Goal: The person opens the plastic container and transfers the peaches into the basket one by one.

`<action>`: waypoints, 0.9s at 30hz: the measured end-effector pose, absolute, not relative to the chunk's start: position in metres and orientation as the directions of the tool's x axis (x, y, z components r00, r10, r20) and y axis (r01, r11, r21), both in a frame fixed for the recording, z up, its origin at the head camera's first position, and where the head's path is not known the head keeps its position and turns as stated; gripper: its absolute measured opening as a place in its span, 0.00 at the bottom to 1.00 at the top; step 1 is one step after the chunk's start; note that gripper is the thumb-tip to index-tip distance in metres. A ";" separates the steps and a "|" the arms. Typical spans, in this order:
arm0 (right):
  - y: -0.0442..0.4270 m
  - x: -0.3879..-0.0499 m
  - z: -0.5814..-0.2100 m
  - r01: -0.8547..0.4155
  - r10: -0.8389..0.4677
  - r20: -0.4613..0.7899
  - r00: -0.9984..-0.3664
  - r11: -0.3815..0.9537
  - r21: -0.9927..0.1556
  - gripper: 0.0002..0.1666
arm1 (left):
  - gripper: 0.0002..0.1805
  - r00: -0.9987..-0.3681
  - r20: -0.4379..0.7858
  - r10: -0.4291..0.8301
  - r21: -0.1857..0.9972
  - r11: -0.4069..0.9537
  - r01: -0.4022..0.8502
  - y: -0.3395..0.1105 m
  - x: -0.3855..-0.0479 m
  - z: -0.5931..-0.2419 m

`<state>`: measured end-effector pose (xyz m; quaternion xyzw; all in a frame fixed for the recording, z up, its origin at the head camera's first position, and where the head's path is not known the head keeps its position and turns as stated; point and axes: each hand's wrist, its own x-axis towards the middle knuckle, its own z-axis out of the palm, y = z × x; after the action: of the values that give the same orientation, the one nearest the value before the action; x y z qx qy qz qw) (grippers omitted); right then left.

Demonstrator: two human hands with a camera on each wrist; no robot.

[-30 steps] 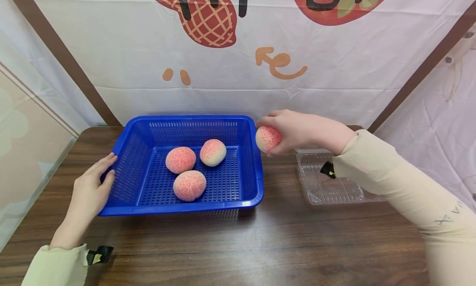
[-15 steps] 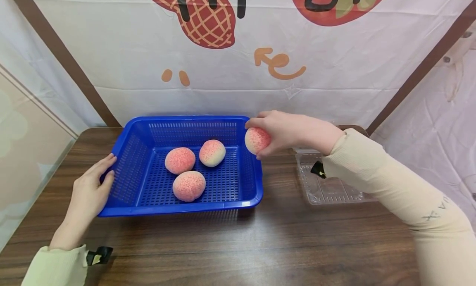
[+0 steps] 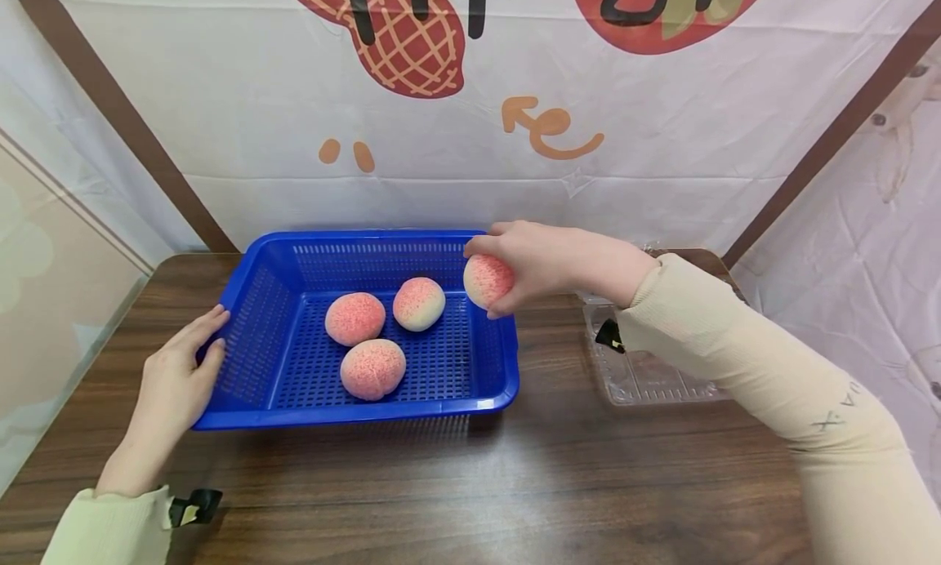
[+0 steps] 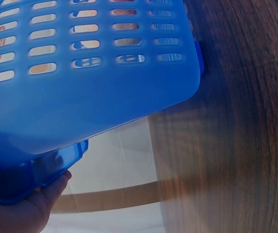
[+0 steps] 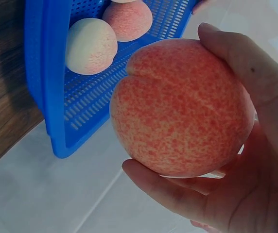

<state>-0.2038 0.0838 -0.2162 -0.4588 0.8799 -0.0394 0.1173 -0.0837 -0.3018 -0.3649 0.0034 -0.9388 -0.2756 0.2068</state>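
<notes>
A peach (image 3: 488, 282), pink-speckled and pale on one side, is in my right hand (image 3: 544, 259). Thumb and fingers grip it from the right, over the right end of a blue plastic basket (image 3: 353, 415). The right wrist view shows this peach (image 5: 182, 107) close up, with its crease visible. Three more peaches lie on the basket floor: a left one (image 3: 355, 319), a back one (image 3: 419, 304) and a front one (image 3: 372, 370). My left hand (image 3: 172, 381) holds the basket's left rim; in the left wrist view the basket wall (image 4: 95, 102) hides part of that hand (image 4: 37, 206).
To the right, partly under my right forearm, is a clear plastic box (image 3: 647, 377). Everything stands on a dark wooden table (image 3: 515, 483). A white printed cloth (image 3: 441, 149) hangs right behind the basket.
My right hand has carried its peach leftward, from beside the basket's right rim to above the inside of the basket. The left hand and the three lying peaches have stayed put.
</notes>
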 end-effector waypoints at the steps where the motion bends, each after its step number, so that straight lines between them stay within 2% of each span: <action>1: 0.082 -0.204 -0.216 -0.800 -0.817 -0.174 -0.549 0.574 -0.174 0.40 | 0.20 -0.915 0.386 -0.121 0.519 0.848 0.107 -0.302 -0.084 -0.365; 27: 0.040 -0.205 -0.224 -0.829 -0.821 -0.274 -0.502 0.546 -0.117 0.40 | 0.20 -0.914 0.389 -0.117 0.525 0.843 0.115 -0.301 -0.083 -0.365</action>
<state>-0.2049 0.0399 -0.2236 -0.4761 0.8664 0.0146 0.1500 -0.0833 -0.3015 -0.3648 0.0006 -0.9372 -0.2801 0.2076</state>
